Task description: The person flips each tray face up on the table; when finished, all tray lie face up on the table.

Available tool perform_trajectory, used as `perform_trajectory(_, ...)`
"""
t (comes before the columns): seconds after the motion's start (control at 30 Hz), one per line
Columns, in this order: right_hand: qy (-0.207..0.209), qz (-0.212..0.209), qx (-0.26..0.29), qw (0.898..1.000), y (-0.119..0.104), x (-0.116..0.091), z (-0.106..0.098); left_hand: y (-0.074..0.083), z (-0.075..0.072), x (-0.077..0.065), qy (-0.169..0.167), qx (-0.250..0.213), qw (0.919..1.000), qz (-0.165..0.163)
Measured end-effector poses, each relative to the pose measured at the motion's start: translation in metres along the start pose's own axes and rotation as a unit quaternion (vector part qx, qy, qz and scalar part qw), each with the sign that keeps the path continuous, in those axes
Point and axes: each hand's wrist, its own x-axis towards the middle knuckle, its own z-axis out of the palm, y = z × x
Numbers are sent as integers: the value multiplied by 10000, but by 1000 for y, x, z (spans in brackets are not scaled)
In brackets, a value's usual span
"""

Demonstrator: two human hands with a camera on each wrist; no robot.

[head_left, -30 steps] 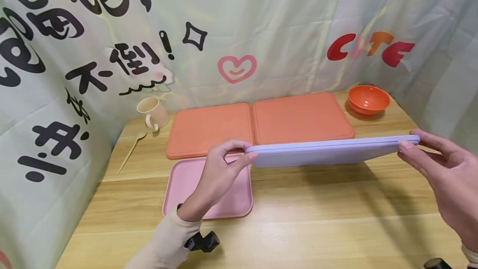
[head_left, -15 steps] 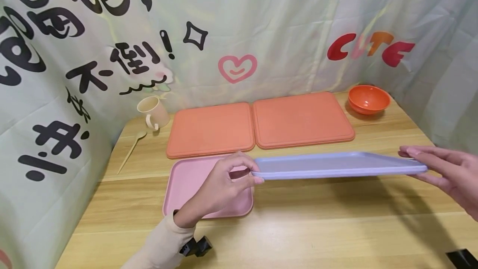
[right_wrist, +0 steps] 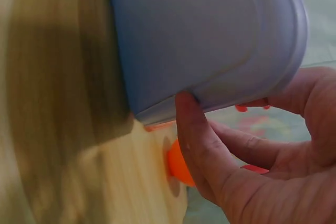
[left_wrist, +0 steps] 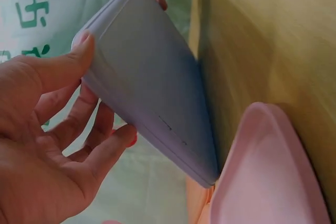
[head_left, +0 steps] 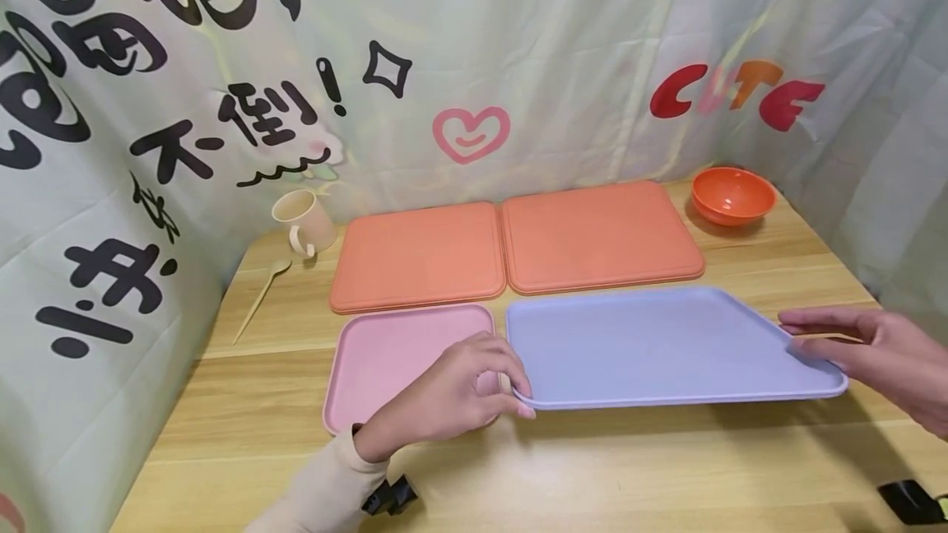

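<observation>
A lavender tray (head_left: 666, 348) is held over the table between both hands. Its front edge is raised, and the far edge sits low, just before the right orange panel. My left hand (head_left: 462, 385) pinches the tray's front left corner, above the right side of a pink tray (head_left: 392, 352). On the opposite side, my right hand (head_left: 885, 352) grips the right edge near the front corner, thumb on top. Both wrist views show the lavender tray's underside (left_wrist: 152, 77), with fingers at its rim; the pink tray's corner (left_wrist: 262, 156) appears below it in the left one.
Two flat orange rectangular panels (head_left: 422, 257) with rounded corners lie side by side along the back curtain. A beige mug (head_left: 307, 224) and a spoon (head_left: 259, 298) are at the left. An orange bowl (head_left: 733, 196) stands in the back right corner of the wooden table (head_left: 592, 475).
The lavender tray has come down and tipped, so its top face now shows instead of its underside. Both hands have lowered with it, keeping their hold.
</observation>
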Motion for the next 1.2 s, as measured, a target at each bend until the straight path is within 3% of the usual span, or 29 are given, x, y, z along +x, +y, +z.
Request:
perform_trajectory(0.23, -279, -86, -362, 9989, 7, 5, 5, -3, 11, 0, -693, 1116, 9912, -151)
perform_trajectory(0.4, -601, 345, -803, 9944, 10, 14, 7, -8, 20, 0, -1055, 1542, 9824, 37)
perform_trajectory(0.57, -719, 555, -764, 9929, 12, 17, 13, -13, 27, 3, -1429, 1944, 9700, 286)
perform_trajectory(0.77, -613, 456, -652, 9949, 14, 17, 23, -16, 35, 5, -1794, 2290, 9558, 428)
perform_trajectory(0.93, -563, 129, -455, 9973, 17, 16, 31, -18, 42, 5, -1918, 2552, 9468, 409)
perform_trajectory(1.07, -443, 129, -783, 9959, 13, 17, 31, -19, 42, 2, -1885, 2508, 9488, 375)
perform_trajectory(1.2, -260, 63, -1084, 9937, 1, 18, 28, -21, 30, -1, -1591, 2240, 9614, 168)
